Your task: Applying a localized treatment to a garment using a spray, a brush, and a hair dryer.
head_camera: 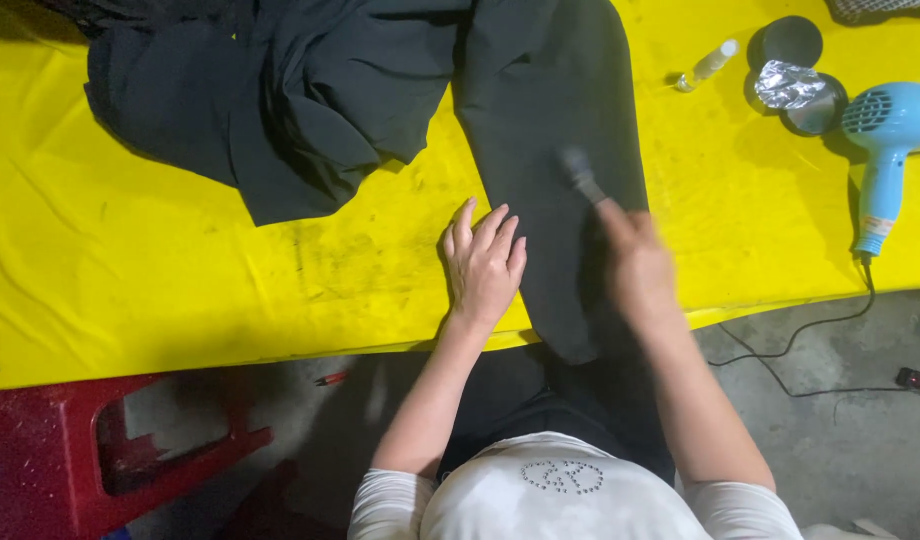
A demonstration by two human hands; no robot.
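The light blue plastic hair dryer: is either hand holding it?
No, the light blue plastic hair dryer lies alone on the yellow table cover, while both hands work at the black fabric strip.

Seen from above, you wear a white top whose short sleeves end above the elbows, leaving both forearms bare. A small motif of tiny studs sits at the centre of the chest, its beads catching the light in a rounded pattern. Dark clothing covers your lap below the hem of the top. Your left hand shows no ring, watch or bracelet; your right hand is blurred, so any such detail there cannot be told.
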